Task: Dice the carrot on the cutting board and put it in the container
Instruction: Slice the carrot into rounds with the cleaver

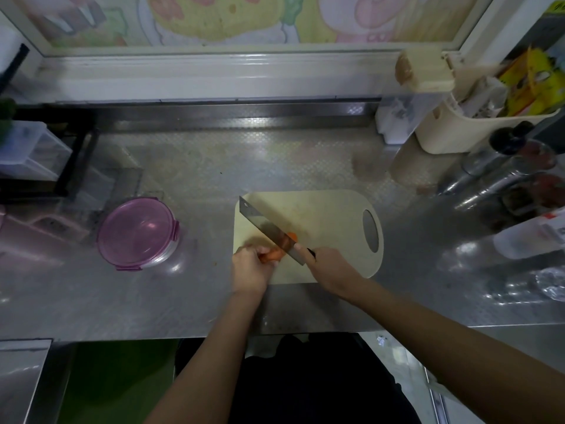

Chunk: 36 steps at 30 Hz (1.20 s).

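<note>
Slicing stage: my left hand (pixel 250 267) has its grip clamped on the orange carrot (pixel 275 254) on the beige plastic cutting board (pixel 324 214), and my right hand (pixel 331 270) is clamped on the broad steel cleaver (pixel 266 228), blade across it. Next, I'd say, steady even cuts. The purple-lidded round container (pixel 137 234) sits well left, closed.

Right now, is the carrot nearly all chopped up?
Not nearly. Done: the carrot lies on the cutting board. In hand: the left hand holds it while the right hand holds the cleaver across it. Left: no diced pieces show yet, and the round container has its purple lid on.
</note>
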Tool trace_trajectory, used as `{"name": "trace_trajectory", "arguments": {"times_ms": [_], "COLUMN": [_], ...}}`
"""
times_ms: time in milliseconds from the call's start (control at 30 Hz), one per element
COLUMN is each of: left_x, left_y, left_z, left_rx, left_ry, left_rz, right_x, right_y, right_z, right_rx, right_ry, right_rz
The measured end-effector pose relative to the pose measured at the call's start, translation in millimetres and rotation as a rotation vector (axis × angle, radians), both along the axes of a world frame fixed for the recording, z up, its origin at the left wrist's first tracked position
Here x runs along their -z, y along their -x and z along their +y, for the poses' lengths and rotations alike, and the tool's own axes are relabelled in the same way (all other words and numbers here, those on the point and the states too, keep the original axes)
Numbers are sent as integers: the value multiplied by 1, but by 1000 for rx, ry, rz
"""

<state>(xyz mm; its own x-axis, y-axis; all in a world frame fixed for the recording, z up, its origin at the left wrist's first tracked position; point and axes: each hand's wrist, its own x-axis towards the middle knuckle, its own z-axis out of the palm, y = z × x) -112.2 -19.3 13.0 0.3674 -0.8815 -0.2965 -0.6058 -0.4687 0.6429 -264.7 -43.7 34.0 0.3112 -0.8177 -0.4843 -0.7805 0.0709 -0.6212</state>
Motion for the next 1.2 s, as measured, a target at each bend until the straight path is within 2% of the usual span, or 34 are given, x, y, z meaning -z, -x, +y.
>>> {"name": "trace_trajectory", "arguments": {"times_ms": [133, 267, 433, 567, 633, 767, 867, 1200], "left_x": [0, 1, -1, 0, 0, -1, -1, 2], "left_y": [0, 1, 1, 0, 0, -1, -1, -2], "left_z": [-1, -1, -1, -2, -2, -3, -4, -4], "left_rx": [-8, -14, -22, -14, -9, 15, 22, -4], "left_ry": [-7, -2, 7, 6, 6, 5, 15, 15], "left_rz": [5, 10, 8, 12, 9, -9, -9, 18], "right_x": [0, -1, -2, -1, 0, 1, -2, 5], "right_y": [-2, -2, -10, -16, -19, -22, -30, -34], "right_z": [0, 1, 8, 9, 8, -2, -4, -14], "right_rx": [-24, -37, -106, -63, 60, 6, 68, 48], "right_ry": [9, -64, -16, -60, -66, -53, -115, -129], "right_rz": [23, 62, 145, 163, 127, 132, 33, 34]}}
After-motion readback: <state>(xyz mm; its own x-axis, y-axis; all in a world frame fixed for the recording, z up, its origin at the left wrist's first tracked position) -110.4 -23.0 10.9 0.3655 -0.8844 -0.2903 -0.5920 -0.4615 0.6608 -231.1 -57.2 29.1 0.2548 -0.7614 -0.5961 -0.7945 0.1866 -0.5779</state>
